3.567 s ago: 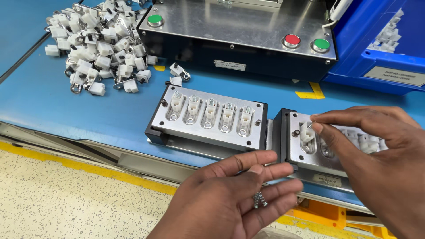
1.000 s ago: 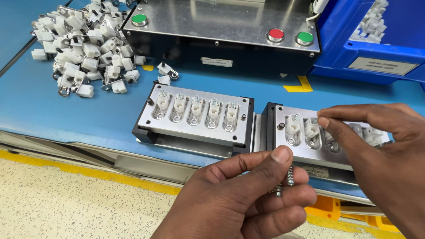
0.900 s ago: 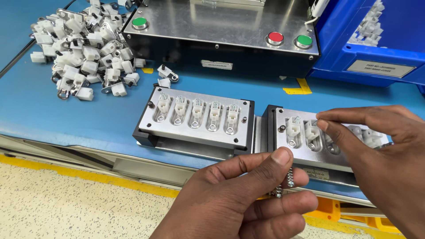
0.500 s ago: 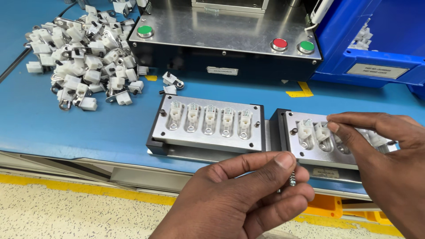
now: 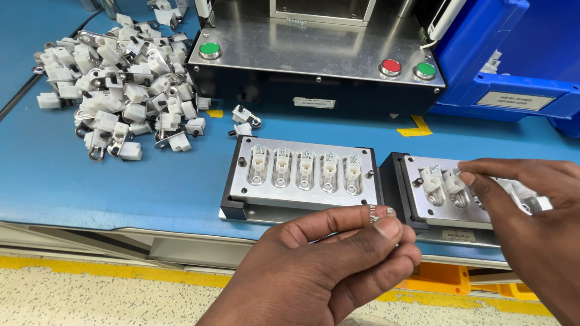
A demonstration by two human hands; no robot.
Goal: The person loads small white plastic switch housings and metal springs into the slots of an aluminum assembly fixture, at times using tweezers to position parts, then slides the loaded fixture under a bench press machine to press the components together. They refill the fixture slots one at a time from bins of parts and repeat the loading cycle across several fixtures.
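My left hand (image 5: pixel 329 265) is at the bottom centre, thumb and fingers pinched on a few small metal springs (image 5: pixel 379 212). It hovers just in front of the left metal fixture (image 5: pixel 237 193), where several white plastic parts (image 5: pixel 305 164) sit in a row of pockets. My right hand (image 5: pixel 525 211) reaches in from the right over the right metal fixture (image 5: pixel 408 181). Its thumb and forefinger pinch what looks like a small spring at the second white part (image 5: pixel 452 180) in that fixture. The hand hides the fixture's right half.
A loose pile of white plastic parts with metal clips (image 5: pixel 121 84) lies at the back left of the blue table (image 5: pixel 90 181). Behind the fixtures stands a black and steel machine (image 5: pixel 314 54) with green and red buttons. A blue bin (image 5: pixel 513 66) is at the back right.
My left hand went from an open palm to a pinch on the springs. My right hand's fingertips moved from the first part in the right fixture to the second.
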